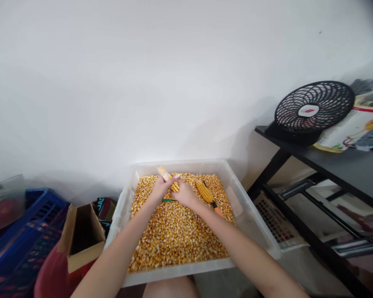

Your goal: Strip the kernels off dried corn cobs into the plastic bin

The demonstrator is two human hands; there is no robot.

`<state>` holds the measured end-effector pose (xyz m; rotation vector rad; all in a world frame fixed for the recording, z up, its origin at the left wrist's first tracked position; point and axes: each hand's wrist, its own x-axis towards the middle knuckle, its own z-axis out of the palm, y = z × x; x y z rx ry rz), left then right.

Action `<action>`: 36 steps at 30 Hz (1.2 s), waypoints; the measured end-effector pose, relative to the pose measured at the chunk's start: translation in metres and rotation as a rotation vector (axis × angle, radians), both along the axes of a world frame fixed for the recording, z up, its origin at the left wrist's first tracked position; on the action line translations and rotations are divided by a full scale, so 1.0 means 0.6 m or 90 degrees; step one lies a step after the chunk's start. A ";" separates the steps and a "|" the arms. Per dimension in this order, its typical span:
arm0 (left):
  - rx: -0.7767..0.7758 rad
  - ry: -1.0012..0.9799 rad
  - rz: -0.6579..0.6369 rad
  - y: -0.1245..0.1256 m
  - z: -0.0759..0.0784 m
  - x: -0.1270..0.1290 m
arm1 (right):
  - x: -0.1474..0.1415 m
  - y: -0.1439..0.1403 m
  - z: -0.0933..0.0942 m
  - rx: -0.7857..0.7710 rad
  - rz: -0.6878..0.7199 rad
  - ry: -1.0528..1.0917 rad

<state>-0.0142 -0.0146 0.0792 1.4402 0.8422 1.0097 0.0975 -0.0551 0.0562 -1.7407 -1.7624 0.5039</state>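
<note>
Scene: a person sits with a clear plastic bin on the lap, against a white wall, stripping dried corn by hand.
Left hand: the left hand is wrapped around a partly shelled cob, gripping it near the bare, pale tip that points up and away.
Right hand: the right hand is closed over the lower, still-kernelled end of the same cob, thumb side pressed to the rows; both hands meet over the far half of the bin.
Done: loose kernels cover the bin floor from wall to wall in a thick yellow layer, and the held cob shows bare core at its top.
Left: the held cob has yellow rows on its lower part; a second cob, fully kernelled, lies on the kernels just beside the right hand.
Judgement: well advanced, with at least one and a half cobs left to strip.
Tools: an orange handle lies by the right wrist, and a green stick pokes out under the hands; neither is held.
Surroundings: a black fan stands on a dark shelf at right; a cardboard box and a blue crate sit at left.
</note>
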 end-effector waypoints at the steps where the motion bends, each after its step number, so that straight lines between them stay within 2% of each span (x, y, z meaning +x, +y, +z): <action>1: -0.009 0.010 -0.021 0.000 0.000 -0.001 | 0.004 0.000 -0.002 -0.009 0.006 0.020; 5: -0.043 -0.015 -0.050 -0.001 -0.003 0.003 | 0.015 0.000 -0.002 -0.019 0.028 0.046; 10: -0.046 -0.062 0.053 -0.001 -0.011 0.009 | 0.001 0.000 0.001 -0.001 -0.013 -0.058; 16: -0.159 -0.071 0.057 0.005 -0.009 0.006 | 0.004 -0.002 -0.003 -0.003 -0.001 -0.016; 22: -0.130 -0.118 0.149 -0.001 -0.003 0.011 | -0.013 -0.007 -0.004 -0.015 -0.005 -0.031; 24: -0.165 -0.111 0.155 -0.001 -0.002 0.009 | -0.015 -0.005 -0.005 -0.005 0.035 0.036; 26: -0.204 -0.081 0.161 0.004 -0.002 0.005 | -0.010 -0.004 -0.005 -0.032 0.133 0.137; 28: -0.239 -0.073 0.167 0.012 -0.002 0.001 | -0.001 -0.003 -0.004 -0.133 0.241 0.239; 30: -0.271 -0.098 0.147 0.021 -0.003 -0.003 | 0.005 -0.003 -0.002 -0.234 0.287 0.326; 32: -0.281 -0.126 0.105 0.026 -0.004 -0.004 | 0.006 -0.003 -0.001 -0.256 0.235 0.388; 36: -0.211 -0.133 0.066 0.018 -0.003 0.002 | -0.001 0.000 -0.005 -0.171 0.088 0.414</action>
